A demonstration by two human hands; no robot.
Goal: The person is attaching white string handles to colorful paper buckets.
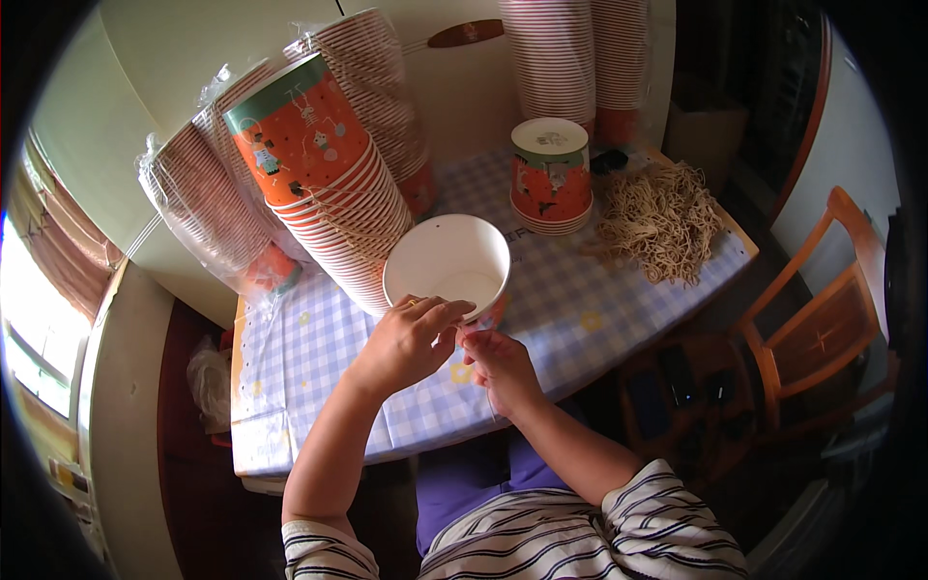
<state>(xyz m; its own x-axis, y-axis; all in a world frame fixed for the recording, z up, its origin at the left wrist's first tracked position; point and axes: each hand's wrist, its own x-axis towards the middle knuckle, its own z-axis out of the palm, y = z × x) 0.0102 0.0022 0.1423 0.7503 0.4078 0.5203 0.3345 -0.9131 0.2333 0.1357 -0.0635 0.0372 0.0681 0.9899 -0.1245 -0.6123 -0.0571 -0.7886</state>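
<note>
A white-lined paper bucket [449,253] with an orange printed outside stands mouth up, tilted a little towards me, at the near middle of the table. My left hand [416,338] is closed at its near rim, index finger reaching over the edge. Just right of it, my right hand [498,367] pinches a thin pale string against the outside, below the rim. A loose end of that string hangs beneath my right fingers. The fingertips partly cover where string and bucket meet. Close behind on the left leans a tall stack of upside-down orange buckets [338,184].
A blue-checked cloth [561,319] covers the table. Plastic-wrapped bucket stacks [198,198] stand at the back left, more stacks [549,58] at the back. A short inverted stack [551,184] sits beside a tangled heap of tan strings [662,222]. A wooden chair [822,309] is at right.
</note>
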